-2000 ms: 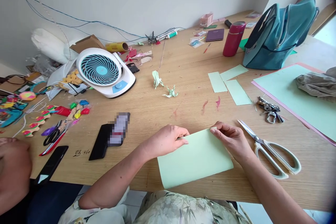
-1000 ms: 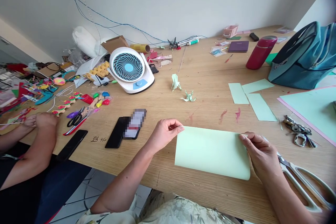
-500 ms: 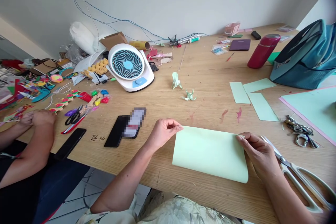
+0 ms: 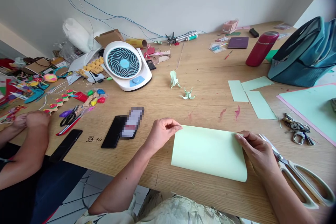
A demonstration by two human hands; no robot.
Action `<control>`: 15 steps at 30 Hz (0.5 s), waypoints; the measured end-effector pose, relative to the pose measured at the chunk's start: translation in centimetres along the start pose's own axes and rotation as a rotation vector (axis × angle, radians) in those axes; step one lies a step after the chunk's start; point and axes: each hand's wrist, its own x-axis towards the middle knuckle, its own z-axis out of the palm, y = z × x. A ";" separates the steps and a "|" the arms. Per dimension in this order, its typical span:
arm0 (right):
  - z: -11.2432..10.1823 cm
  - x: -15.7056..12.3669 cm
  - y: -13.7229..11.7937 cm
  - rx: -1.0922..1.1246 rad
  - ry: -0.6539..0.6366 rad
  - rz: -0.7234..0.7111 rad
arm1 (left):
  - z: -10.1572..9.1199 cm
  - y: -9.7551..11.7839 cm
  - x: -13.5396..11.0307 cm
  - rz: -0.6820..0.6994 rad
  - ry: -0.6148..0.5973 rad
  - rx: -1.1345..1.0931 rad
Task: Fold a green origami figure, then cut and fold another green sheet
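A folded sheet of pale green paper [image 4: 208,152] lies flat on the wooden table [image 4: 199,73] in front of me. My left hand [image 4: 161,133] pinches its far left corner with fingers closed. My right hand [image 4: 256,150] pinches the far right corner, fingers curled on the edge. Large white-handled scissors [image 4: 296,171] lie just right of my right hand.
Two small folded paper figures [image 4: 181,85] sit mid-table. Green paper strips [image 4: 250,92], keys [image 4: 296,127], a red bottle [image 4: 259,49] and a teal bag [image 4: 304,54] lie right. A fan [image 4: 126,64], phones [image 4: 115,134] and craft clutter lie left, by another person's hands [image 4: 28,120].
The sheet has turned from tilted to nearly level, and my hands have slid apart from its top middle to its two far corners. The view has swung left, showing the other person's hands.
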 end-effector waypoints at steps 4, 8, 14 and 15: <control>0.2 0.0 -0.3 -0.083 -0.016 -0.070 | -0.1 -1.0 0.7 -0.059 -0.054 -0.072; 0.6 -0.3 -0.5 -0.363 -0.002 -0.178 | 0.0 -2.5 1.5 -0.129 -0.141 -0.109; 1.1 -0.3 -0.5 -0.650 0.066 -0.308 | 0.6 -3.5 1.8 -0.104 -0.172 0.093; 1.2 -0.3 -0.5 -0.659 0.068 -0.310 | 0.8 -3.6 1.8 -0.094 -0.164 0.120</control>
